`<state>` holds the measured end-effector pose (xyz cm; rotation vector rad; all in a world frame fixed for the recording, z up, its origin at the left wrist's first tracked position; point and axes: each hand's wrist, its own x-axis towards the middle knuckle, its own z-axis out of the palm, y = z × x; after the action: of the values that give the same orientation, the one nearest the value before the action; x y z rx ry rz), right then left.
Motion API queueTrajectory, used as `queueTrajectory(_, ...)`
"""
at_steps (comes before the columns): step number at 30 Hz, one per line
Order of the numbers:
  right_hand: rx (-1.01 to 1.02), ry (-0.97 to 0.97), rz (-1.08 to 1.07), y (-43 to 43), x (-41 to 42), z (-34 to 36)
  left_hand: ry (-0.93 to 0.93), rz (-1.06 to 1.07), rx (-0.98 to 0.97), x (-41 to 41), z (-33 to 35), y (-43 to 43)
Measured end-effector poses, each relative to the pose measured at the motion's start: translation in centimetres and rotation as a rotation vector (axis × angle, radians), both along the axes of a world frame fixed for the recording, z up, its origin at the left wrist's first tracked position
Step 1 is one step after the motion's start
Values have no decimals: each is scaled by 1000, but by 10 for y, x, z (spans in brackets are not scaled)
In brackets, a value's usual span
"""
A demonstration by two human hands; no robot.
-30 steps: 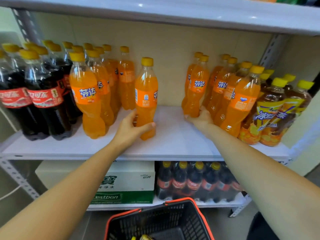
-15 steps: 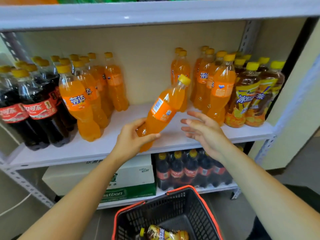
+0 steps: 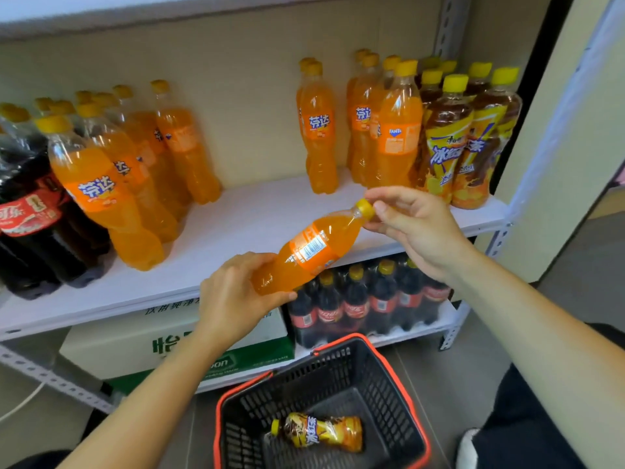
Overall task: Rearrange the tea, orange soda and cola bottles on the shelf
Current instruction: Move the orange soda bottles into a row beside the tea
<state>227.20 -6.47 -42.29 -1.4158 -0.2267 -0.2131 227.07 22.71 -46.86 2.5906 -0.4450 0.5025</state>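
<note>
The orange bottle (image 3: 311, 247) hangs tilted in the air just off the shelf (image 3: 257, 214) edge, cap up and to the right. The left hand (image 3: 233, 299) wraps the base, fingers curled round it. The right hand (image 3: 416, 225) pinches the yellow cap, which looks like a handover so the right can carry it in. There's room, too: a wide bare strip lies between the left orange row (image 3: 101, 184) and the right orange group (image 3: 389, 130), with tea (image 3: 449, 140) beyond and cola (image 3: 30, 211) far left. Below, a basket (image 3: 304, 380) holds one lying tea bottle (image 3: 318, 431).
</note>
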Motion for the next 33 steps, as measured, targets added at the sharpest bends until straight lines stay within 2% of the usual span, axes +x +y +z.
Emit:
queueTrajectory(3, -41, -2, 14, -3, 0, -1, 43, 0, 15, -3, -3, 0)
queueTrajectory(5, -47, -15, 53, -6, 1, 0, 127, -14, -46, -6, -3, -2)
queueTrajectory(11, -63, -50, 160, -8, 3, -1, 620, -258, -488, -16, -3, -7)
queueTrajectory(16, -22, -37, 205, -6, 6, -3, 879, -418, -725, -23, -6, -10)
queueTrajectory(25, -100, 2, 292, -9, 3, 5, 981, -489, -812, -33, -10, -13)
queueTrajectory(29, -117, 2, 162, -3, 0, 5, 1038, -510, -821, -37, -10, -19)
queueTrajectory(33, -104, 23, 62, 5, 2, -1, 910, -423, -716, -38, -8, -31)
